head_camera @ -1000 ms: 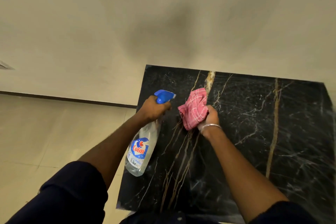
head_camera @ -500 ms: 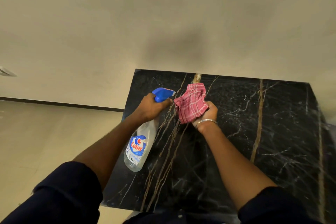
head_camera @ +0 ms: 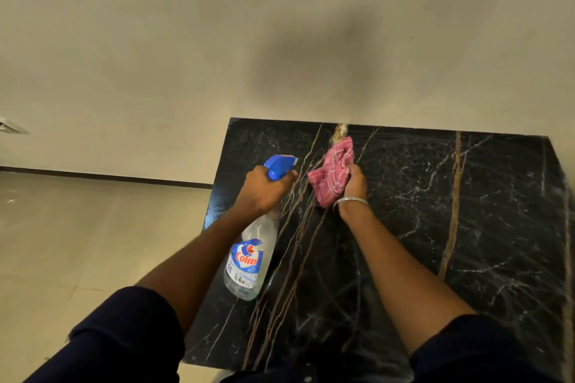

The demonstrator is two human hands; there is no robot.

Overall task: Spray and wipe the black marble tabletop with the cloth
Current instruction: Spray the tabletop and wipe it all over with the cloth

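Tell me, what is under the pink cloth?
The black tabletop is below the cloth, which the right hand grips. A pale streak runs in behind it. The spot straight beneath is covered, so it cannot be seen.

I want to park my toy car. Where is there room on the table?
The bare tabletop right of the right hand and its pink cloth, out to the right edge, is free. So is the near part between the arms. The left side is crowded: the left hand holds the spray bottle there.
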